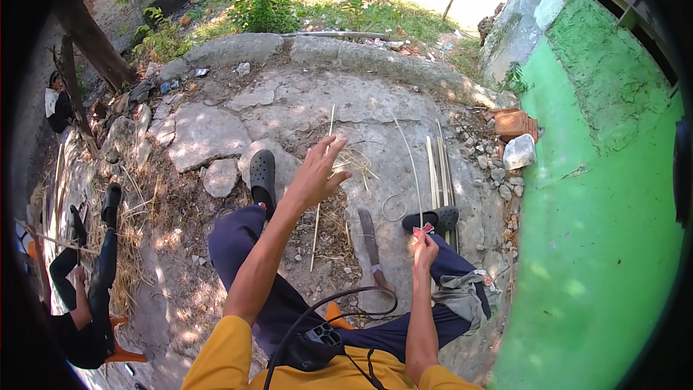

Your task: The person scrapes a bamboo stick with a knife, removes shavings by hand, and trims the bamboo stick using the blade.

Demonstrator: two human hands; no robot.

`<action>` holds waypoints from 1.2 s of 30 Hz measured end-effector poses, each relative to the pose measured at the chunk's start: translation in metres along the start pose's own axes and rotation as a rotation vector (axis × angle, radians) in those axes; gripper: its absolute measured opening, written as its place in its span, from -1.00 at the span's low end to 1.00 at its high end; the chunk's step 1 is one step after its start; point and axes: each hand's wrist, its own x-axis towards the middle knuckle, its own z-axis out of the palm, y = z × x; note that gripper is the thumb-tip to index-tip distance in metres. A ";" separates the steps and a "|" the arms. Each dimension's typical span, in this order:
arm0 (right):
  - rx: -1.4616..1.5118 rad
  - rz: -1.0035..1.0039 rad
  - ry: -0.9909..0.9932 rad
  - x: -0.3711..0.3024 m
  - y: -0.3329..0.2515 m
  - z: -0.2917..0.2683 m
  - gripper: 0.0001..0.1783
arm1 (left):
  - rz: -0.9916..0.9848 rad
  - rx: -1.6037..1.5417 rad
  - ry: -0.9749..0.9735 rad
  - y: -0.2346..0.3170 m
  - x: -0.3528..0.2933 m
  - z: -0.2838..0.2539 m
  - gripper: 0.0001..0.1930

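Note:
My left hand (317,175) is raised over the ground, fingers apart and nothing gripped. Behind it runs a straight pale strip (315,242), which seems to lie on the ground. Between my closed right fingers (424,253) is a thin, long bamboo strip (410,146) that stretches away and bends slightly. A small red piece (424,228) shows at these fingertips; whether it is cloth I cannot tell. On the ground between my feet lies a machete (369,244) with a wooden handle. Past my right shoe, several split bamboo strips (435,166) lie side by side.
A green wall (592,231) borders the right side, with a white stone block (520,152) and bricks (512,123) by it. At the left, another person (83,310) sits working with a strip. Cracked concrete slabs (209,133) and straw shavings (354,166) cover the ground.

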 end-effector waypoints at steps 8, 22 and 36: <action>0.052 0.082 0.044 0.001 0.004 0.021 -0.70 | -0.027 -0.037 -0.035 -0.001 -0.002 0.001 -0.28; 0.130 0.032 0.092 0.042 -0.027 0.032 -0.68 | -0.085 -0.178 -0.016 0.000 -0.003 0.013 -0.37; 0.053 0.050 0.008 0.076 -0.048 0.029 -0.66 | -0.033 -0.238 -0.041 0.007 0.002 0.016 -0.38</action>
